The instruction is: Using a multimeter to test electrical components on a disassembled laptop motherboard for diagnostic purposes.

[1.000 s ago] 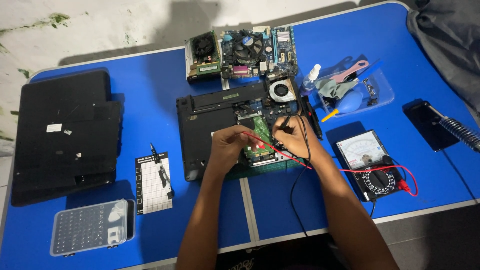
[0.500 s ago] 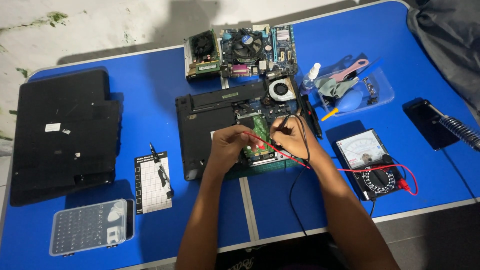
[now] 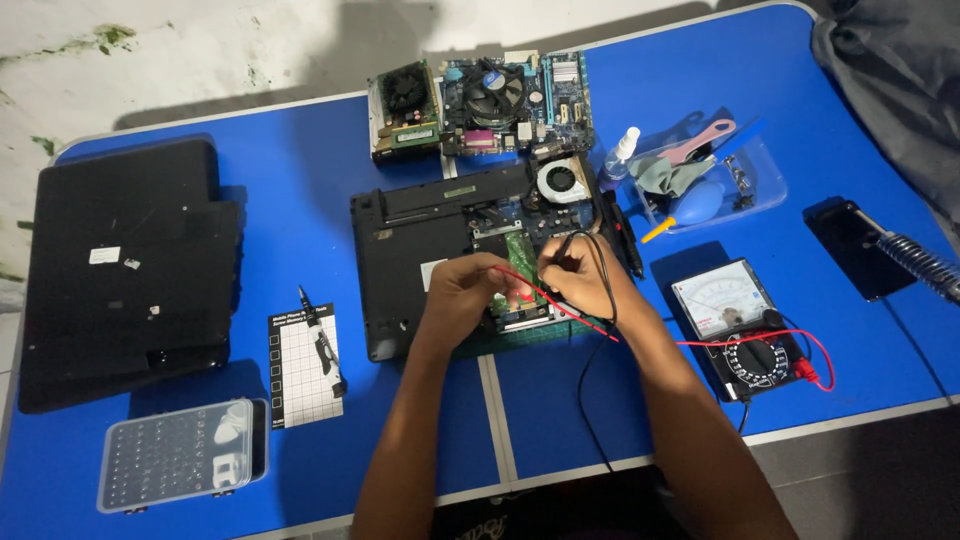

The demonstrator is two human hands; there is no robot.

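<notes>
An opened black laptop base lies in the middle of the blue table, its green circuit board and round fan exposed. My left hand holds the red test probe down on the board. My right hand holds the black test probe just beside it, tip on the board. Red and black leads run right to an analogue multimeter lying flat on the table.
A desktop motherboard and a graphics card lie behind the laptop. A black laptop lid is at left, with a screw mat and screwdriver and a clear bit case. A clear tray of tools, a phone-like black slab and a soldering iron stand sit at right.
Both hands stay on the board; the probes have shifted only slightly. Nothing else on the table has moved.
</notes>
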